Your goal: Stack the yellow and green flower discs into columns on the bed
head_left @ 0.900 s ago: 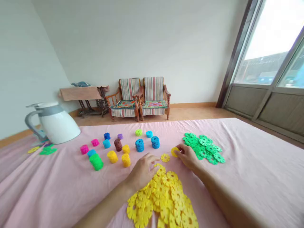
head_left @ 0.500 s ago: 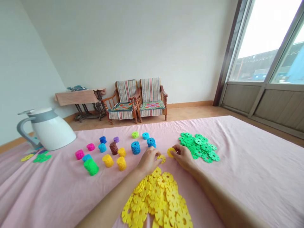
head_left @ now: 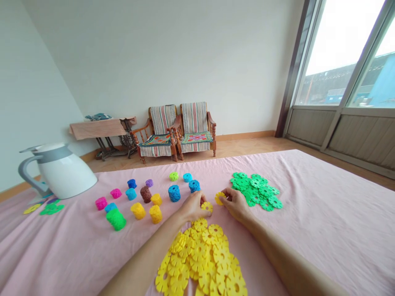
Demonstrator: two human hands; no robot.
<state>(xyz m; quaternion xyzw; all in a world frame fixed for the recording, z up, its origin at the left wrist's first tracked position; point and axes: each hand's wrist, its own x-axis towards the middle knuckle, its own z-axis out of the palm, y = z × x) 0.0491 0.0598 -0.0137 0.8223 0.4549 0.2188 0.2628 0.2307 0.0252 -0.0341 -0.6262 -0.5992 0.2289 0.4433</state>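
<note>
In my left hand (head_left: 195, 205) a yellow notched disc (head_left: 206, 207) is pinched, its round face turned toward me. My right hand (head_left: 235, 200) grips another yellow flower-shaped disc (head_left: 219, 198) between thumb and fingers. A small gap separates the two discs. Just below my hands spreads a heap of loose yellow discs (head_left: 200, 250). Right of my right hand lies a pile of green discs (head_left: 257, 190). Blue disc stacks (head_left: 174, 193) stand left of and behind my left hand.
Several short disc stacks in pink, brown (head_left: 145, 194), yellow (head_left: 138, 211) and green (head_left: 116, 219) stand at the left. A white jug (head_left: 68, 172) sits at the far left beside a few loose discs (head_left: 52, 207). Pink cloth (head_left: 324, 213) covers the table. Two wooden armchairs (head_left: 194, 123) stand beyond.
My left hand has turned its disc to face me more. The discs remain apart, and the whole view has shifted slightly.
</note>
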